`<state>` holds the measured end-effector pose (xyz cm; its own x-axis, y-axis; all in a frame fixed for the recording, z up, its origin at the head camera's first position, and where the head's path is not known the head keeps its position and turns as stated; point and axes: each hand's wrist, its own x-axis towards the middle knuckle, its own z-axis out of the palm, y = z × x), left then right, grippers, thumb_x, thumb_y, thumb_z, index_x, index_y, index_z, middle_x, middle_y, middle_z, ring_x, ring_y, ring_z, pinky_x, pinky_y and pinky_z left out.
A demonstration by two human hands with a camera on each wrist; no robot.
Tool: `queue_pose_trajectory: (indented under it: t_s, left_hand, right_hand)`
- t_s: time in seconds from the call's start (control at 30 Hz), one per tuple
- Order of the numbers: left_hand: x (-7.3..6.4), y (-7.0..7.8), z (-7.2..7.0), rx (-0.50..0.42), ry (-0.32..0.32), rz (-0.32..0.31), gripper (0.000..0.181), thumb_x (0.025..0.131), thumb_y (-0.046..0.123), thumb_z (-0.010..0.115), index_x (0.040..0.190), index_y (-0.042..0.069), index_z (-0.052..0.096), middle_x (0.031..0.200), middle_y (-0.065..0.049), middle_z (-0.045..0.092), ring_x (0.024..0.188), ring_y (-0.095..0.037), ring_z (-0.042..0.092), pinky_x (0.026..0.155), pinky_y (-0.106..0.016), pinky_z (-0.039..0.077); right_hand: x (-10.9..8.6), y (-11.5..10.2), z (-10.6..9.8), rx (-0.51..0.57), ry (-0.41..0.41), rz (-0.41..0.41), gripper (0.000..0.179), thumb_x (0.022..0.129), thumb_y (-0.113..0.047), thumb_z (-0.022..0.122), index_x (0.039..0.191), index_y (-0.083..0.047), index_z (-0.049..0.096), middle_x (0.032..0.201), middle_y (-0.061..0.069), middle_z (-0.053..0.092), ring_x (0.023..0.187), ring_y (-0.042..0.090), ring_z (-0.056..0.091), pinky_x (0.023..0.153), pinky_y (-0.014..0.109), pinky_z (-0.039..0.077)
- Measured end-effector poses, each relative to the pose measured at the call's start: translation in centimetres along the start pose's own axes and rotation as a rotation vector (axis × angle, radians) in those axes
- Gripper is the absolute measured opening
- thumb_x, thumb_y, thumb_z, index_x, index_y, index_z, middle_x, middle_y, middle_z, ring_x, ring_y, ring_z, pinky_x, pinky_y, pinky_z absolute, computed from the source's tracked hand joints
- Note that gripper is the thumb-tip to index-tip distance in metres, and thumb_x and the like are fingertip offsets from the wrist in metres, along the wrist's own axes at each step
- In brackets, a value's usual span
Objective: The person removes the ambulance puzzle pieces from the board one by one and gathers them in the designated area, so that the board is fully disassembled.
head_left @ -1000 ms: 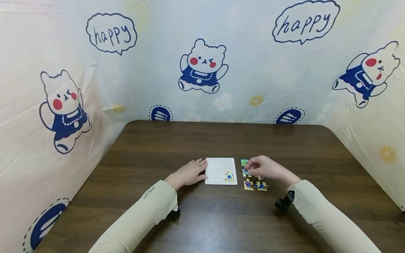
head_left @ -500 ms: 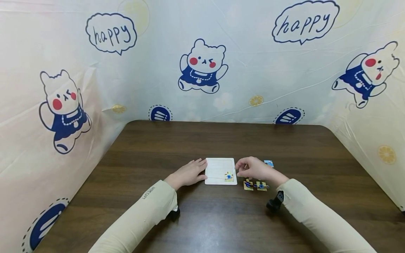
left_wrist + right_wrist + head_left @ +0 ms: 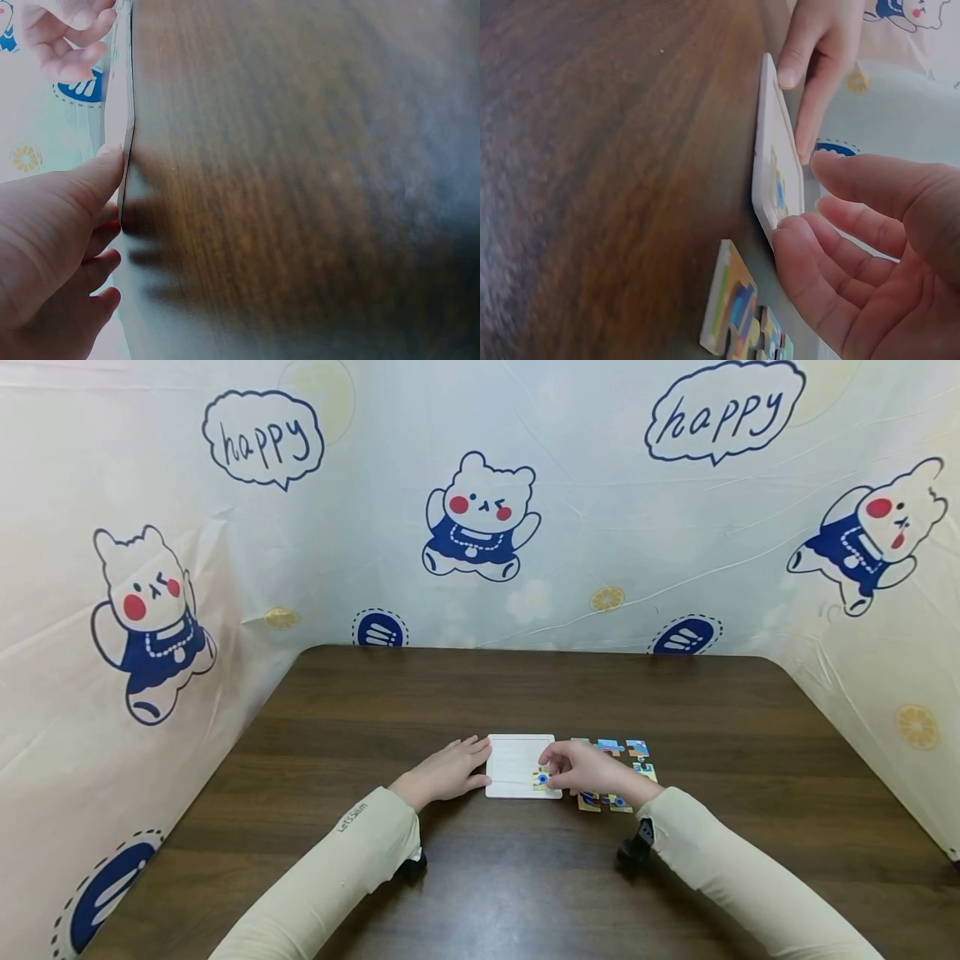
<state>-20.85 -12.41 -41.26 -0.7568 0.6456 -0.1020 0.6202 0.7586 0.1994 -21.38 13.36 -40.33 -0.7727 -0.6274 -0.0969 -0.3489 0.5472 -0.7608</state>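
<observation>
A square white puzzle tray lies on the table, with one yellow puzzle piece in its lower right corner. My left hand rests at the tray's left edge, fingers spread and fingertips touching the rim. Over the right side of the tray is my right hand, close above the yellow piece. The right wrist view shows the thumb apart from the bent index finger, and no piece appears between them. Several loose puzzle pieces lie right of the tray, some hidden under my right hand.
The dark wooden table extends around the tray on all sides. A printed cloth with cartoon bears hangs behind it and at both sides. Black wrist cameras sit on the sleeves.
My right hand has moved left from the loose pieces to above the tray's right side, uncovering the pieces at the far right. My left hand and the tray have stayed put.
</observation>
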Motion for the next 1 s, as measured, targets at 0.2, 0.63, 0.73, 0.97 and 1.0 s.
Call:
queue_pose_trajectory:
  t_s: [0.2,0.63,0.73,0.97,1.0]
  left_hand:
    - [-0.08,-0.01,-0.03,-0.014,0.016,0.020,0.055,0.094,0.027,0.054,0.136,-0.005,0.039,0.142,-0.019,0.034,0.132,-0.035,0.027,0.105,-0.046,0.022]
    - [-0.08,-0.03,-0.13,-0.014,0.011,0.017,0.056,0.094,0.028,0.053,0.137,-0.005,0.038,0.142,-0.019,0.033,0.132,-0.035,0.026,0.105,-0.046,0.022]
    - [-0.15,0.08,-0.27,-0.022,0.008,0.014,0.056,0.094,0.027,0.054,0.137,-0.005,0.038,0.142,-0.020,0.033,0.132,-0.035,0.026,0.106,-0.046,0.022]
    - [-0.16,0.08,-0.18,-0.026,0.006,0.011,0.056,0.095,0.028,0.053,0.137,-0.005,0.038,0.143,-0.019,0.033,0.132,-0.035,0.025,0.106,-0.046,0.022]
    - [-0.14,0.05,-0.13,-0.025,0.007,0.011,0.056,0.095,0.028,0.053,0.137,-0.005,0.038,0.143,-0.019,0.033,0.132,-0.035,0.025,0.106,-0.046,0.022]
  right_hand:
    - [0.27,-0.13,0.50,-0.035,0.013,0.013,0.026,0.082,-0.001,0.067,0.105,0.001,0.057,0.072,0.003,0.053,0.053,0.018,0.053,0.047,0.030,0.049]
    - [0.74,-0.75,0.87,-0.103,0.020,0.135,0.028,0.081,-0.003,0.069,0.106,0.001,0.058,0.069,0.004,0.052,0.051,0.015,0.052,0.048,0.028,0.048]
    - [0.76,-0.77,0.89,-0.107,0.023,0.137,0.026,0.081,-0.004,0.069,0.104,0.001,0.058,0.069,0.004,0.052,0.051,0.015,0.052,0.048,0.028,0.048]
    - [0.73,-0.57,0.84,-0.097,0.027,0.134,0.023,0.080,-0.004,0.069,0.100,-0.002,0.058,0.071,0.004,0.052,0.051,0.017,0.052,0.048,0.028,0.048]
    - [0.74,-0.52,0.82,-0.096,0.032,0.127,0.022,0.080,-0.003,0.070,0.099,-0.002,0.058,0.072,0.005,0.052,0.051,0.017,0.052,0.048,0.028,0.048]
